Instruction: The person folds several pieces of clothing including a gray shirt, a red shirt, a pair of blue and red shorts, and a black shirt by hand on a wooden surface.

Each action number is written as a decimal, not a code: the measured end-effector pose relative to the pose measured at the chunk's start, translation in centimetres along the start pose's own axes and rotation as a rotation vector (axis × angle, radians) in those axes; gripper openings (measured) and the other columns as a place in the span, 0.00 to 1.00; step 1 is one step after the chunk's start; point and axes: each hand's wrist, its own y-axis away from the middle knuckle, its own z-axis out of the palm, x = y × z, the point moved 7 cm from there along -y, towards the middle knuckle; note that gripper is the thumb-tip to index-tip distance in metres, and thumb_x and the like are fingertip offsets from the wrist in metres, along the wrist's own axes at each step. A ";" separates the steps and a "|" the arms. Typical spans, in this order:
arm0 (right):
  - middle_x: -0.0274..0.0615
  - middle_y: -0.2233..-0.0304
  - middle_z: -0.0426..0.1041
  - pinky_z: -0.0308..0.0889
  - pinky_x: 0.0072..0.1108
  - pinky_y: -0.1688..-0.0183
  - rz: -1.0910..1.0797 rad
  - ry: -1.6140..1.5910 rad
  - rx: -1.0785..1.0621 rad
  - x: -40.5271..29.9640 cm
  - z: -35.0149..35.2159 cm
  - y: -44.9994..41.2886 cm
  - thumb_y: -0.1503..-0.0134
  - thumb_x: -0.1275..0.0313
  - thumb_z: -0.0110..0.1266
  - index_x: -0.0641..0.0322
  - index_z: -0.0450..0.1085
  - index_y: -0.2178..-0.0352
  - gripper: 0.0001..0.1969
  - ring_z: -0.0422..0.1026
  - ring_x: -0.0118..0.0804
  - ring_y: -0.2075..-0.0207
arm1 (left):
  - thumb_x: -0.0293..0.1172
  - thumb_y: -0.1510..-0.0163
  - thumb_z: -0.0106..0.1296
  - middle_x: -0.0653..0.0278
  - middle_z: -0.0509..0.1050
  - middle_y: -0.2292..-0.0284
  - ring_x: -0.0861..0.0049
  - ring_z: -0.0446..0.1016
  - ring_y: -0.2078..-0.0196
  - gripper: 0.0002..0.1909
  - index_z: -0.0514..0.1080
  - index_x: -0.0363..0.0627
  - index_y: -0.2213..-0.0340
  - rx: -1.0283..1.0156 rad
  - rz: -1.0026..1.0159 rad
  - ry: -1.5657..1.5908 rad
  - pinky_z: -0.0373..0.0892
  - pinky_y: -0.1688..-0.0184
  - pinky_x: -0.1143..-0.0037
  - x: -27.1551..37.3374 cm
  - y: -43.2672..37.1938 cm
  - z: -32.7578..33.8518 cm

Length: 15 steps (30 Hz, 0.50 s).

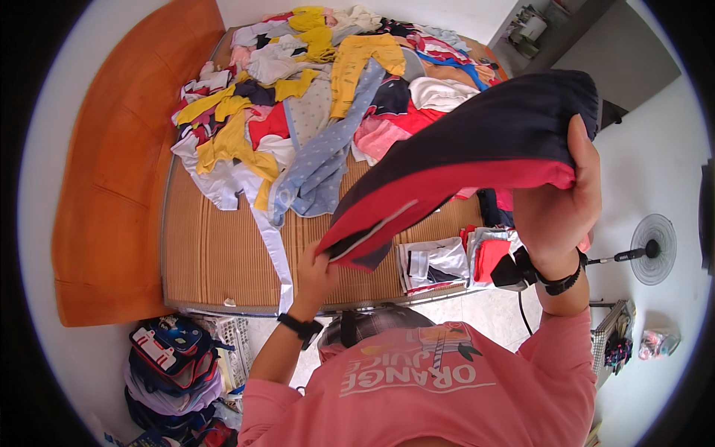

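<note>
Stretched between my hands above the bed is a pair of navy and red trousers (pixel 447 145) with a thin white stripe. The waistband end is in my right hand (pixel 564 195), thumb on top, raised at the right. Lower down, my left hand (pixel 320 276) grips the leg end near the bed's front edge. Beneath the trousers lie a folded white garment (pixel 438 262) and a folded red and grey stack (pixel 491 254). A blue dotted garment (pixel 318 162) lies loose past my left hand, beside a long white strip of cloth (pixel 271 251).
A heap of loose clothes (pixel 268 61) covers the far part of the bamboo-matted bed (pixel 206 246). An orange headboard (pixel 128 167) rises at the left. Backpacks (pixel 170 369) are piled on the lower left. A standing fan (pixel 652 248) and a wire rack (pixel 611 335) are at the right.
</note>
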 end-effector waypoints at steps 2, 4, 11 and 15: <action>0.47 0.51 0.64 0.57 0.32 0.45 0.085 -0.382 -0.084 1.5 1.1 -0.3 0.40 0.68 0.37 0.66 0.61 0.52 0.17 0.64 0.41 0.49 | 0.17 0.59 0.47 0.50 0.68 0.69 0.55 0.69 0.68 0.13 0.69 0.35 0.67 -0.073 -0.139 0.052 0.67 0.67 0.67 -1.8 2.4 -2.2; 0.45 0.56 0.68 0.60 0.29 0.48 0.286 -0.460 0.056 3.6 1.8 -0.1 0.43 0.69 0.42 0.67 0.64 0.57 0.15 0.67 0.37 0.53 | 0.17 0.59 0.47 0.49 0.68 0.68 0.55 0.69 0.67 0.13 0.68 0.35 0.67 -0.062 -0.185 -0.042 0.67 0.66 0.66 -3.7 4.3 -4.2; 0.42 0.58 0.70 0.62 0.27 0.51 0.692 -0.767 0.046 9.7 3.7 1.6 0.46 0.69 0.45 0.65 0.66 0.60 0.13 0.69 0.35 0.56 | 0.17 0.55 0.45 0.52 0.67 0.65 0.63 0.69 0.66 0.06 0.67 0.36 0.72 0.279 -0.485 -0.237 0.65 0.67 0.73 -9.2 7.3 -13.4; 0.46 0.56 0.68 0.61 0.29 0.49 0.865 -0.594 0.023 12.9 1.6 3.3 0.49 0.69 0.45 0.67 0.61 0.54 0.20 0.68 0.39 0.54 | 0.18 0.59 0.49 0.54 0.67 0.67 0.61 0.68 0.67 0.05 0.64 0.38 0.78 0.333 -0.249 -0.422 0.65 0.65 0.71 -7.5 7.2 -14.4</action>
